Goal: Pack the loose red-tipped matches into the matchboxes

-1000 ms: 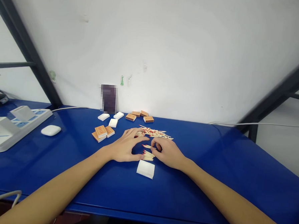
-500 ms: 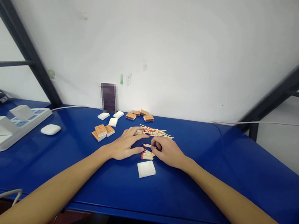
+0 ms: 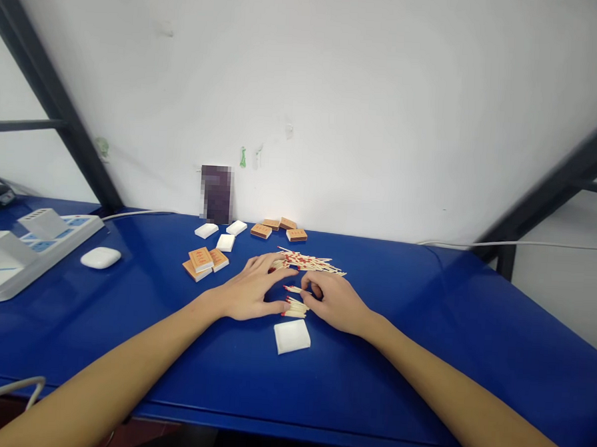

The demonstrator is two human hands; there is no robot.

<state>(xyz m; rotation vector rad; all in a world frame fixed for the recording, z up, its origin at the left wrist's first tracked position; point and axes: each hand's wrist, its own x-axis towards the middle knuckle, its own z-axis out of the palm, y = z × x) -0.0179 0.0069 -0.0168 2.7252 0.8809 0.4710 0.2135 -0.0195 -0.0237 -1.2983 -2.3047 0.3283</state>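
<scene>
My left hand lies on the blue table with its fingers spread, its thumb tip against a small bundle of red-tipped matches. My right hand is curled beside it, fingertips pinching matches from that bundle. A white matchbox tray lies just in front of both hands. A loose heap of matches spreads behind the hands.
Orange matchbox sleeves and white trays lie to the back left, more sleeves by the wall. A white earbud case and a power strip sit at the left. Dark frame bars slant on both sides.
The white tray has turned slightly in front of the hands. My left thumb has closed in on the small match bundle. Both hands stay in nearly the same place.
</scene>
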